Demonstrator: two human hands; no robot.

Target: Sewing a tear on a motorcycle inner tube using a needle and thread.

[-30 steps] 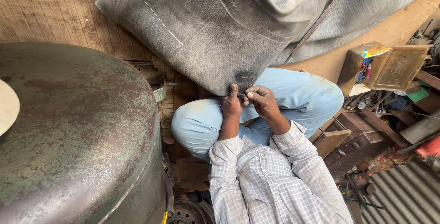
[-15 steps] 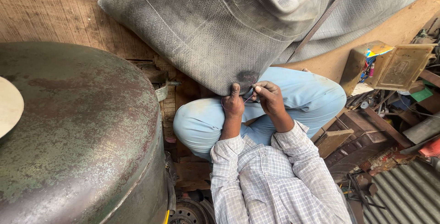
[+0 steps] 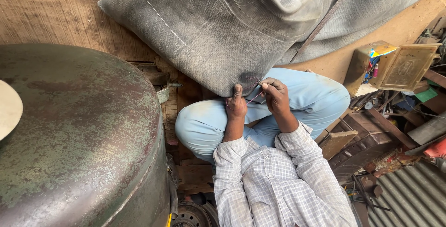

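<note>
Both my hands meet at the dark patch (image 3: 247, 79) on the big grey rubber inner tube (image 3: 218, 32) resting over my knees. My left hand (image 3: 236, 104) pins its edge steady; my right hand (image 3: 275, 94) pinches a thin reddish thread (image 3: 253, 98). Any needle is too small to see.

Soft, even daylight lit the scene, brightest on the far right; no hard shadows or glare showed. Focus was sharp across the middle. The near left corner sat darker, and straight lines bowed slightly toward the edges from the wide lens.
</note>
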